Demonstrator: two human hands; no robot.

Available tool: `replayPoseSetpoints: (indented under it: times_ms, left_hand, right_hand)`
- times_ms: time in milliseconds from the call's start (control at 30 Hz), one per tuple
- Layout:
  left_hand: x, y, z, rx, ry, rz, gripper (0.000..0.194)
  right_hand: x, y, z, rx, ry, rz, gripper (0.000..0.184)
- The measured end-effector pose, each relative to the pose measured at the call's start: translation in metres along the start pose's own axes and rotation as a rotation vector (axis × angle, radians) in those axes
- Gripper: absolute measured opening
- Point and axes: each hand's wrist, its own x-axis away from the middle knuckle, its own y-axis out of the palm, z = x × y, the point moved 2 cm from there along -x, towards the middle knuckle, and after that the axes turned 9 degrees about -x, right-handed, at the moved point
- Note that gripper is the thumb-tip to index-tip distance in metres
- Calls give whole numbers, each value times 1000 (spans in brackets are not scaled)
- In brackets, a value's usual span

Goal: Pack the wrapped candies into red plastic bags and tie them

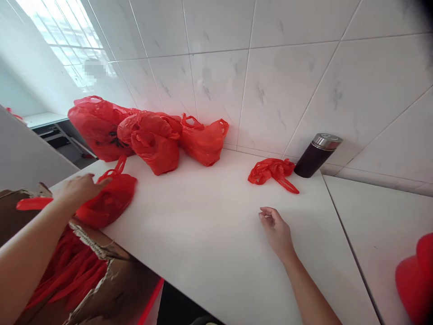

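At the left table edge, my left hand point(79, 187) is over a filled red plastic bag point(111, 203). Its thumb and fingers are spread, and the thumb overlaps the bag near its upright handle loop. Part of that bag is hidden behind the hand and forearm. My right hand point(277, 230) is low over the white table point(203, 239), fingers loosely curled with a gap to the thumb and nothing between them. Just beyond it lies a crumpled red plastic bag point(272, 174), not touched by the hand.
Filled red bags point(155, 144) stand along the tiled wall point(219, 81). A dark thermos flask point(314, 155) with a silver lid is at the back right. Beneath my left arm, a torn cardboard box point(115, 284) holds red plastic strips. Something red point(416, 280) is at the right edge.
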Motion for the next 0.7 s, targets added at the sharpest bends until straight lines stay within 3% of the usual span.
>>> replayPoseSetpoints:
  times_ms: [100,233,333,500,600,700]
  left_hand:
    - [-1,25,7,-66,31,-190,55]
    - [12,48,13,-28,153,-132,49]
    - [14,54,16,-10,161,-92,53]
    - [15,47,28,-6,115,-75,64]
    - [29,33,49,33,203,-20,63]
    - [47,18,81,107,340,1,61]
  right_hand:
    - [0,-1,2,0,-2,-2,35]
    - [-1,1,3,24,2,-11,33]
    - [-1,2,3,37,-4,-14,32]
    - [1,4,5,38,-8,-5,31]
    - [-1,4,5,51,-54,4,29]
    - [-19,-2,-5,142,-208,59,29]
